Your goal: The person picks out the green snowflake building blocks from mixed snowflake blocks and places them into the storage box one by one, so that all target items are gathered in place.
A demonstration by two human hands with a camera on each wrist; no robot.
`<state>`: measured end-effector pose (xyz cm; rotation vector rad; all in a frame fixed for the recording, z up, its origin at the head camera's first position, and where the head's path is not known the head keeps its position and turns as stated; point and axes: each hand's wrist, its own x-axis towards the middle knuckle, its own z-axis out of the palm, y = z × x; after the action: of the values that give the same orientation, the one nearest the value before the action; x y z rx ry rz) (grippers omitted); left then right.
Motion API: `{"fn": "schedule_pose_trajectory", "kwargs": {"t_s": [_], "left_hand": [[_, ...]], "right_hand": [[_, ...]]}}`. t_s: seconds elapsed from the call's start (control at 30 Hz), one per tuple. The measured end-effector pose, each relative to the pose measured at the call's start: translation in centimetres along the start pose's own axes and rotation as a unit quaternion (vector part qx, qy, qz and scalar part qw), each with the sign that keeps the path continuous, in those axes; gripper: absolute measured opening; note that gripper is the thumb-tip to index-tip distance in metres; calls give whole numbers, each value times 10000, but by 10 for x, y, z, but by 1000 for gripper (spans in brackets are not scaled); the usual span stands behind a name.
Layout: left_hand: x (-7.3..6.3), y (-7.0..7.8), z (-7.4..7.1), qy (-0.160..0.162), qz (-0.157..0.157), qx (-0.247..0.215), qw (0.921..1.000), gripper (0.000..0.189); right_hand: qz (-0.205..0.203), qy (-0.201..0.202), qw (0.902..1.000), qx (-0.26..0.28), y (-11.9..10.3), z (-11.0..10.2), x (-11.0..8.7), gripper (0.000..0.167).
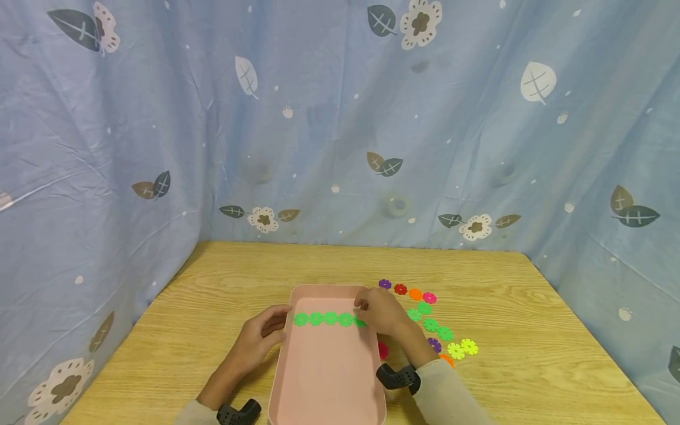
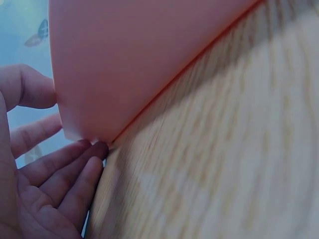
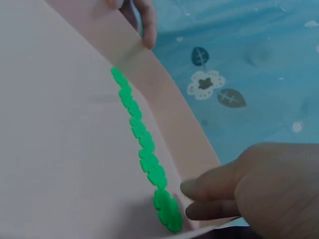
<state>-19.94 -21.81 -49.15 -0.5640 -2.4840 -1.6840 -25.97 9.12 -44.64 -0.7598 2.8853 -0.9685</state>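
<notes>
A long pink tray (image 1: 329,372) lies on the table, with a row of several green flower-shaped discs (image 1: 330,318) across its far part. My left hand (image 1: 257,339) is at the tray's left side. In the left wrist view, the fingertips of that hand (image 2: 45,169) touch the tray's outer wall (image 2: 124,59) and its lower edge. Over the far right corner is my right hand (image 1: 383,311), partly covering the last green disc. Seen from the right wrist, its thumb and finger (image 3: 212,184) are close beside the end disc (image 3: 167,210), with nothing between them.
Right of the tray lie loose flower discs: green ones (image 1: 430,324), yellow ones (image 1: 455,350), a purple one (image 1: 385,284), a dark red one (image 1: 401,289) and an orange one (image 1: 415,294). A pink disc (image 1: 383,350) shows beside the right wall. A blue curtain (image 1: 319,118) hangs behind the wooden table (image 1: 531,330).
</notes>
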Motion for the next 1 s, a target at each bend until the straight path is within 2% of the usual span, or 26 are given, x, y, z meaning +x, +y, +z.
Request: {"fn": "schedule_pose_trajectory", "kwargs": {"t_s": [0.2,0.43,0.8,1.0], "left_hand": [[0,1,0,16,-27,-5,10000,47],[1,1,0,17,-132,-23,9999,47],[0,2,0,-173,-37,-47,9998,48],[0,3,0,-130,-35,-19,9999,48]], "right_hand": [[393,34,9968,696,1,0,-6,28],[422,308,9949,857,1,0,-8,39],[724,706,9865,1291,1,-3,-18,32],[868,1070,9798,1447,3,-7,-20,29]]}}
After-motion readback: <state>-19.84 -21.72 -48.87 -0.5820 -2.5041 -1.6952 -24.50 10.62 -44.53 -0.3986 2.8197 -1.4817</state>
